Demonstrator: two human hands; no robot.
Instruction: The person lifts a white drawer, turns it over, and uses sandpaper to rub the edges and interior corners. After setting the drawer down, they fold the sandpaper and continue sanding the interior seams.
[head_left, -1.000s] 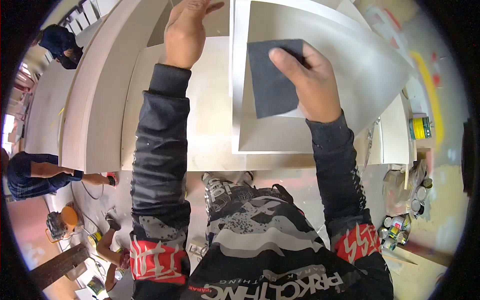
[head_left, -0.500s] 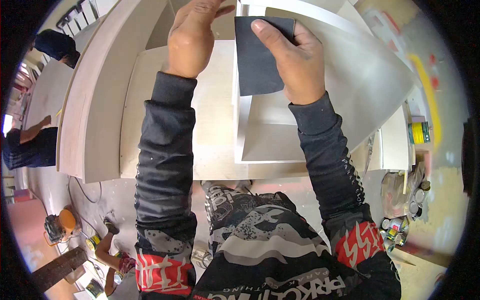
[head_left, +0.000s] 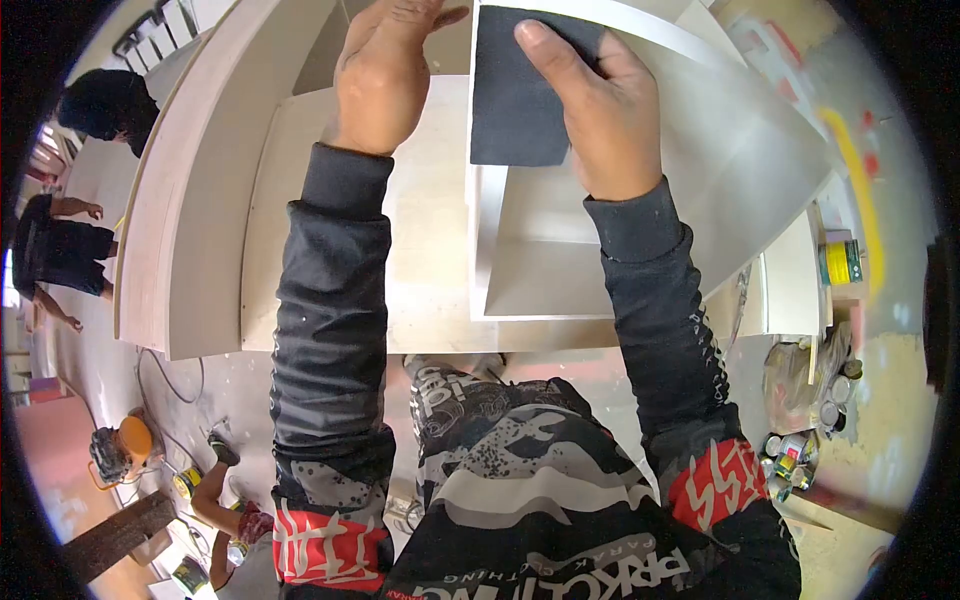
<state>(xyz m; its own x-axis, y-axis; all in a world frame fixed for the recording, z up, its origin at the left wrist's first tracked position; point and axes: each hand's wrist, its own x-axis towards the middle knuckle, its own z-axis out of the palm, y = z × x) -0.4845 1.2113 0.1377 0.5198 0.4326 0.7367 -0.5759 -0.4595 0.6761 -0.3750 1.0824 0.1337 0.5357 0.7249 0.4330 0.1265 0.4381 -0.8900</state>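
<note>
In my right hand (head_left: 618, 120) is a dark grey sheet of sandpaper (head_left: 520, 95), gripped with the thumb on its face and the other fingers behind it. The sheet lies along the left edge of a white cabinet compartment (head_left: 560, 275), overlapping its upright edge in this view. My left hand (head_left: 382, 85) is raised at the top, over the pale back panel (head_left: 425, 220) and left of the sheet. Most of its fingers are cut off by the frame's upper edge.
A tall pale side panel (head_left: 185, 215) stands on the left. Beyond it are two people in dark clothes (head_left: 65, 245); another person's leg (head_left: 212, 485) shows lower left. An orange-and-black machine (head_left: 122, 450) and cables lie on the floor. Paint cans (head_left: 790, 455) stand at right.
My right hand and the sandpaper have moved slightly up, the hand also a little to the right. My left hand stays almost still. The people at left have shifted posture.
</note>
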